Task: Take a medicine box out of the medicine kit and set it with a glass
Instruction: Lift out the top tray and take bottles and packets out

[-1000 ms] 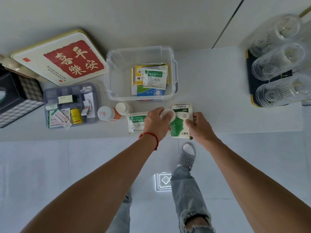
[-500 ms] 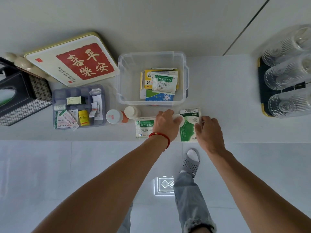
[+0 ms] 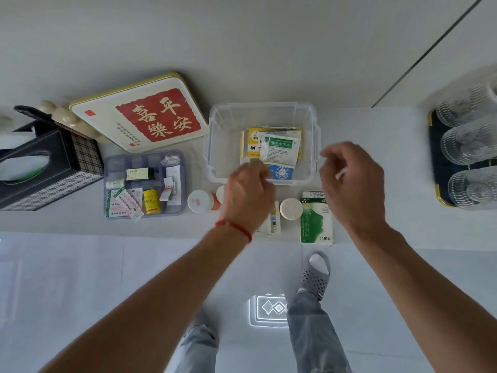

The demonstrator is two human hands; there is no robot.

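Both hands have lifted off the items at the counter's near edge since half a second ago; then the left hand covered a white jar and the right hand pressed on the green box. Now the jar stands free and upright just in front of the kit, its lid facing up, touching or nearly touching the green box, which lies flat at the counter's edge to the jar's right. Left hand hovers above the kit's near wall, fingers curled loosely, holding nothing I can see; its fingertips are blurred. Beneath it a pale packet is partly hidden. Right hand hangs open over the kit's right rim, fingers relaxed and spread, empty. Inside the kit remain a green-and-white sachet on top, a yellow box under it, a blue one nearer the front wall. Left of the kit: two more jars, then a grey tray of small medicines, a tissue box beyond. Far right of the kit, well apart, ribbed glasses lie on a dark tray. Judgement: the sorting of loose items looks finished and the hands are heading back to the kit for a box, or the green one already out serves; either way nothing sits by a glass yet.
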